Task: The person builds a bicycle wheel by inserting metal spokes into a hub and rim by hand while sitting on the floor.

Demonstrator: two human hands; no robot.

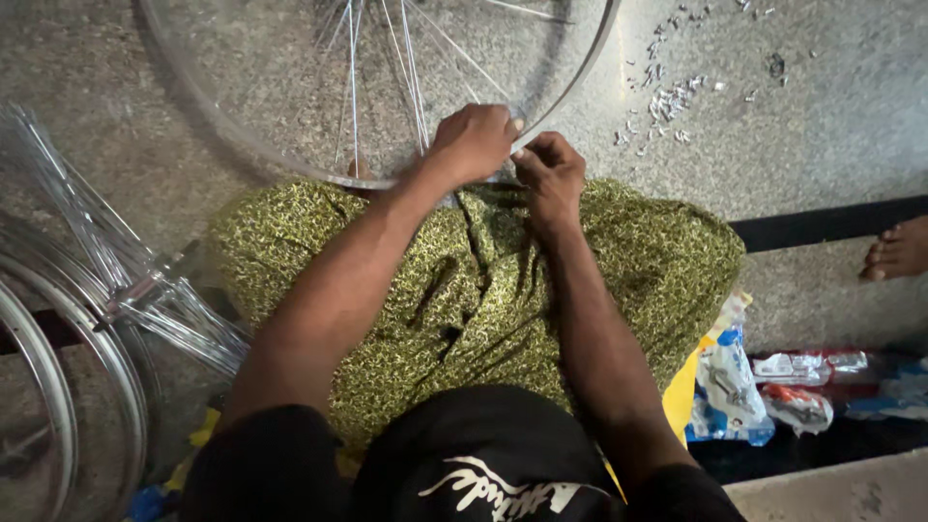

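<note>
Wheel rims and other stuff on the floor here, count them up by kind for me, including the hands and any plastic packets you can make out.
Wheel rim being worked on: 1
Spare rims at the side: 2
Spoke bundle: 1
Person's hands, left hand and right hand: 2
Someone else's bare foot: 1
Plastic packets: about 4, overlapping
Pile of small metal bits: 1
Total: about 12

Loose spokes (145, 280) lie in a bundle at left on the floor (831, 126), just beside two more rims (58, 387). Small metal bits (672, 97) are scattered at upper right. Plastic packets (773, 387) lie at lower right. Another person's bare foot (899, 249) shows at the right edge, near a dark strip (822, 227).
</note>
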